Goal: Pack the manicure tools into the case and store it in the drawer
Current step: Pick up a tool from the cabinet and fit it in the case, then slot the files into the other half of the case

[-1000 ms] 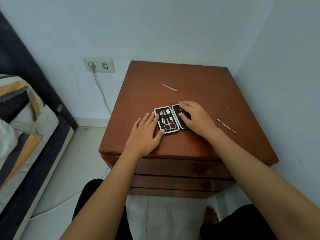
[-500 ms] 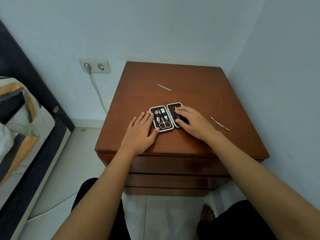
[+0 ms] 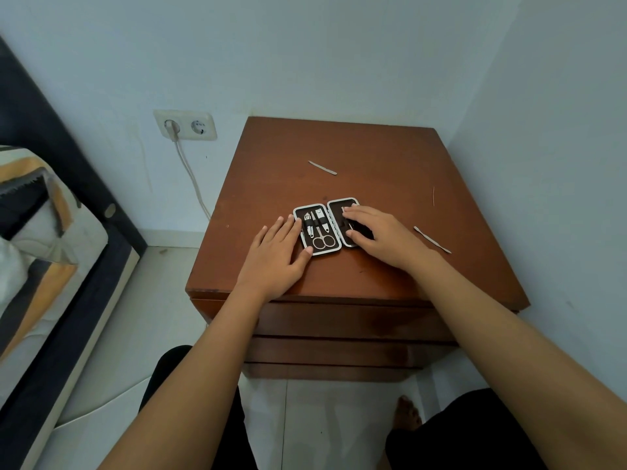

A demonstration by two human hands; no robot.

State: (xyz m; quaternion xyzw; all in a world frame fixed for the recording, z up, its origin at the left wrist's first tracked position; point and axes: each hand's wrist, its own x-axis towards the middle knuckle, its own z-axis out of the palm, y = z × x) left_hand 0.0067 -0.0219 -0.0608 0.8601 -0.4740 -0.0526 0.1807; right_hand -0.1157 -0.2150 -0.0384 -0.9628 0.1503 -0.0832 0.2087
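Observation:
A small manicure case [image 3: 342,199] lies open on the brown nightstand [image 3: 373,154]. Its left half holds scissors [image 3: 322,241] and other small tools in straps. My left hand [image 3: 274,259] lies flat on the wood against the case's left edge, with its thumb touching the lower rim. My right hand [image 3: 383,239] covers the case's right half, with its fingers pressing a thin metal tool [image 3: 349,226] into it. Three tools lie loose on the top: a flat file [image 3: 322,167] behind the case, another flat tool [image 3: 431,239] to the right, and a thin pin [image 3: 433,196].
Shut drawer fronts [image 3: 339,323] face me below the top. Walls stand close behind and to the right. On the left are a wall socket [image 3: 185,125] with a plugged cable and a bed [image 3: 40,249]. My bare foot [image 3: 409,413] rests on the tiled floor.
My right hand has lowered the thin tool from upright at the case's top edge down onto the right half. My left hand has stayed by the case.

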